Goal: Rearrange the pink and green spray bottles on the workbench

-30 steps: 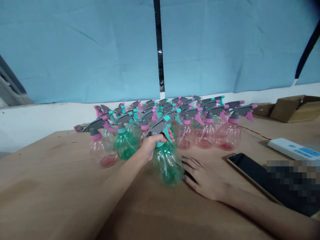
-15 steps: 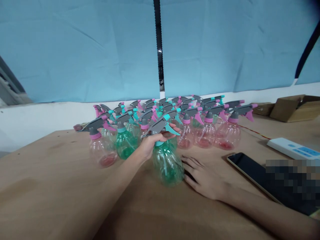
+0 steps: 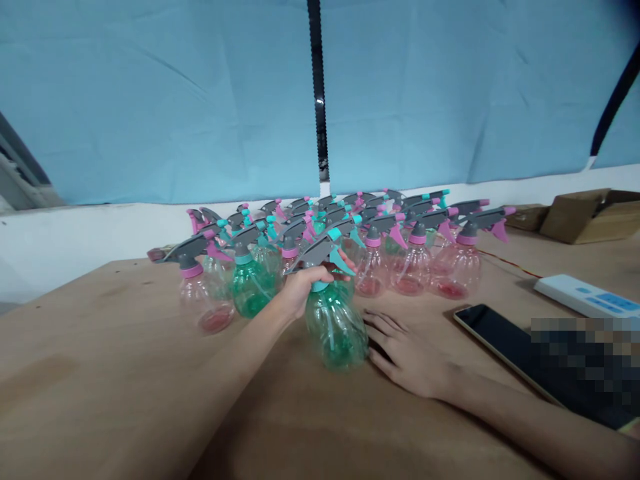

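In the head view, our left hand (image 3: pixel 320 277) is clamped round the neck of the green spray bottle (image 3: pixel 337 330), which is on the wooden table (image 3: pixel 120 373) before the other spray bottles (image 3: pixel 255 287). Our right hand (image 3: pixel 407 357) lies palm down, fingers apart, beside its base, near the smartphone (image 3: pixel 525 360).

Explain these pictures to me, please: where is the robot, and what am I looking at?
There is no robot here, just a person's two bare hands. Every picture comes from one camera worn on the head, looking forward and down.

The left hand grips a green spray bottle around its neck, near the turquoise trigger. The right hand holds nothing; it rests palm down on the wooden table, beside that bottle.

Behind stand many more spray bottles, green and pink. Toward the right lie what looks like a phone and an open cardboard box.
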{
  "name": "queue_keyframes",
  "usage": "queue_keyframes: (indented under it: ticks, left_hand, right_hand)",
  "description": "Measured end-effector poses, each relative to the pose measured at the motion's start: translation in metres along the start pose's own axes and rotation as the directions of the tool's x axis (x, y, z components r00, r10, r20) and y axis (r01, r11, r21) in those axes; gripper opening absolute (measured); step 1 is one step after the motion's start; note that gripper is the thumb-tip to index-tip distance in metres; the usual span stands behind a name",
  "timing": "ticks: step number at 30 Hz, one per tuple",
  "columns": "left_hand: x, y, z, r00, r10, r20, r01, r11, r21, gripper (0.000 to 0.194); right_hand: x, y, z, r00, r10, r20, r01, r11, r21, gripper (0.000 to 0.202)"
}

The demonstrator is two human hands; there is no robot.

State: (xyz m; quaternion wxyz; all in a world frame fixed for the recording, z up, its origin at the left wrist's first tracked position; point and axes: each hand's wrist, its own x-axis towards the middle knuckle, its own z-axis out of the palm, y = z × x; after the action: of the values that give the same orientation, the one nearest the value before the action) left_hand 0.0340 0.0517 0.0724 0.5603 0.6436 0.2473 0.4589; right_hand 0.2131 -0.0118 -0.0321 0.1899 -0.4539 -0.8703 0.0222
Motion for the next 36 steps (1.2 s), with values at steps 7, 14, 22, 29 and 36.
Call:
queue_keyframes:
  ticks: [7,14,22,29,36]
  left_hand:
    - [0.004,-0.009,-0.009,0.995,0.072,0.063,-0.064,0.990,-0.124,0.038]
    - [0.003,-0.010,-0.011,0.994,0.086,0.069,-0.078,0.991,-0.111,0.034]
    - [0.002,-0.006,-0.005,0.995,0.082,0.049,-0.081,0.996,-0.028,0.030]
    - [-0.002,0.002,0.005,0.997,0.002,-0.080,0.000,1.000,0.026,0.022]
    - [-0.001,-0.004,0.005,0.996,0.056,-0.066,-0.055,0.998,0.027,0.026]
  right_hand:
    - [-0.001,0.001,0.002,1.000,-0.001,-0.026,0.001,1.000,0.006,0.040]
    - [0.000,-0.001,0.000,1.000,0.000,-0.008,0.000,1.000,-0.005,0.040]
    - [0.000,0.000,0.000,1.000,-0.002,-0.010,0.003,1.000,0.005,0.040]
    - [0.001,0.000,0.000,1.000,0.004,0.020,-0.004,1.000,-0.001,0.041]
    - [0.000,0.001,0.001,1.000,0.000,-0.002,0.000,1.000,-0.005,0.042]
